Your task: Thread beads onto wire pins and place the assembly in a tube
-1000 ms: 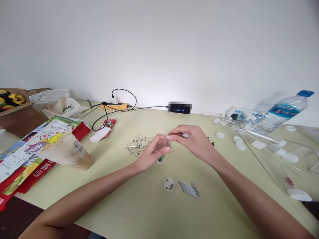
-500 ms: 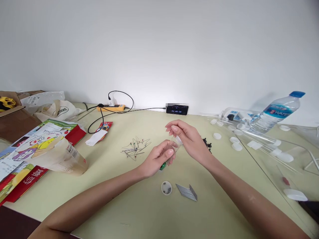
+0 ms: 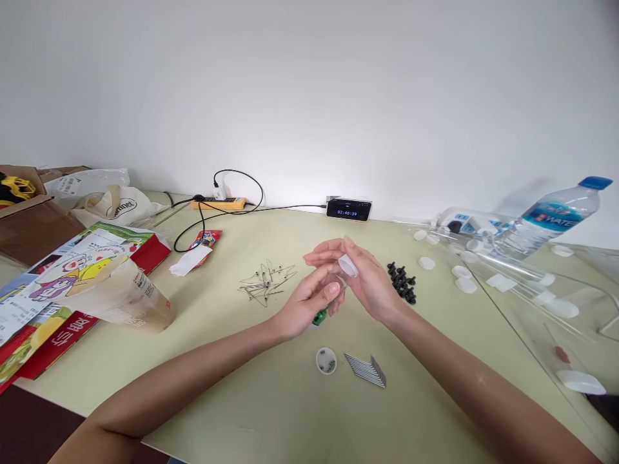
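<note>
My left hand [image 3: 309,299] is closed around a small clear tube [image 3: 334,283] with green pieces [image 3: 320,316] inside its lower end. Over the tube's upper end, a white round cap [image 3: 347,265] rests against the palm side of my right hand [image 3: 365,277], whose fingers are stretched out past it. Below the hands lie a small white round dish [image 3: 326,361] with tiny dark bits and a row of grey metal rods [image 3: 366,370]. Thin wires with coloured beads [image 3: 265,283] are heaped left of my left hand. Black small parts [image 3: 402,282] form a pile beside my right wrist.
A plastic cup [image 3: 130,296] leans over papers at the left. A phone [image 3: 349,209] stands against the wall, near an orange power strip [image 3: 220,203]. Rightward are a water bottle [image 3: 546,219], clear tubes and several white caps [image 3: 465,285].
My right hand has moved lower and closer over the tube, its fingers now past my left hand. The white cap shows more clearly. The whole view has shifted slightly.
</note>
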Available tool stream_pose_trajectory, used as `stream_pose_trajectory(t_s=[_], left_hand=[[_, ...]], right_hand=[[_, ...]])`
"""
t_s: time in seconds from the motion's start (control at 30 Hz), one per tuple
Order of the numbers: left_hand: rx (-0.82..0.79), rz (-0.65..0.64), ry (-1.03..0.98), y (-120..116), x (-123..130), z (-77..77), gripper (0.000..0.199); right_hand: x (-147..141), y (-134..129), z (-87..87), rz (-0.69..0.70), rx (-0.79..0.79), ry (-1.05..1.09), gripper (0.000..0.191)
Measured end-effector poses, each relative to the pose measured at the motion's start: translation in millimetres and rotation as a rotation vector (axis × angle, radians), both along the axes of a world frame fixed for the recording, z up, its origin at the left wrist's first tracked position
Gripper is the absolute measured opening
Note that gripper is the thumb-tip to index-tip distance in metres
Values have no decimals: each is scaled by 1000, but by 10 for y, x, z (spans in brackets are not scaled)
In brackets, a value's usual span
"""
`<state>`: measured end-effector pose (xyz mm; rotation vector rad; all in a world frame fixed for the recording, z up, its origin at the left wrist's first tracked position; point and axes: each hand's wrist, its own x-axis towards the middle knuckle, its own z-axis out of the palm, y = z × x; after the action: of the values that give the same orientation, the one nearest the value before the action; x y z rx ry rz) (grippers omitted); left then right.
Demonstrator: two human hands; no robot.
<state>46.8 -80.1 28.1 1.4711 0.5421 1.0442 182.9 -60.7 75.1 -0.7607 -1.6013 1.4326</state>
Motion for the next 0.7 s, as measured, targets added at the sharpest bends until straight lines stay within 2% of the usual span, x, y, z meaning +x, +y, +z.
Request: stream_pose_trajectory(t_s=[0.07,0.2,0.3,0.37,0.53,0.63,0.7], left_hand=[[2,5,20,14,-18,24,39],[-7,-12,56,27,-42,35,34],[-18,-12,77,31,-42,-14,32],[-15,-2,89,35,-34,-70,34],[45,4,43,56,-21,-160,34],[93,-15,15,69,-37,-144,31],[118,-26,17,77,-53,-135,30]], right_hand=[[15,-1,-2,20,5,-44,52],[73,-9,53,-18,191,-233,42],[108,-10,98,-22,332,-423,34],[115,1,92,23,333,-466,34],[100,41,-20,178,156,-331,37],[96,33,-52,216,171,-242,34],[98,15,-39,227,233,-224,34]])
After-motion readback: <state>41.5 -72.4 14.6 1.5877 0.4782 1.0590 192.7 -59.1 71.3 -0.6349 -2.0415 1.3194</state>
